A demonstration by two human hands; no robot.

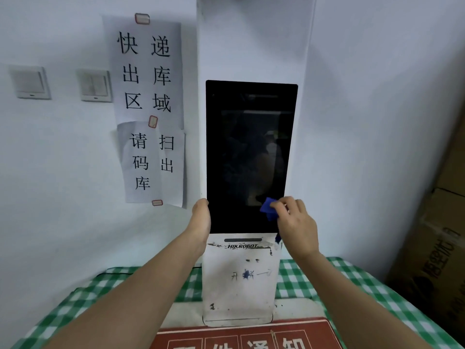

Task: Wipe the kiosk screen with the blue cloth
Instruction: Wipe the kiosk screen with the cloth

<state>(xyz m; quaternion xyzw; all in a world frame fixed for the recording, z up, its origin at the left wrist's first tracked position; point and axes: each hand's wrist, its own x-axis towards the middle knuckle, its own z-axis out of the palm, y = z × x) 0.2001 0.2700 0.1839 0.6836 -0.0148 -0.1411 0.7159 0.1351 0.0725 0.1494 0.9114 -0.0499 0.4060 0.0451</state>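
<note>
A tall black kiosk screen [241,152] is set in a white upright stand [239,285] marked HIKROBOT. My right hand [295,222] pinches a small folded blue cloth [268,209] and presses it against the screen's lower right corner. A bit of the cloth hangs out below my palm. My left hand [201,220] rests flat against the lower left edge of the screen, its fingers partly hidden behind the frame.
The stand sits on a table with a green checked cloth [352,278]. A red sign [246,336] lies at the near edge. Paper notices [148,71] and two wall switches [30,81] are on the left wall. Cardboard boxes [437,248] stack up on the right.
</note>
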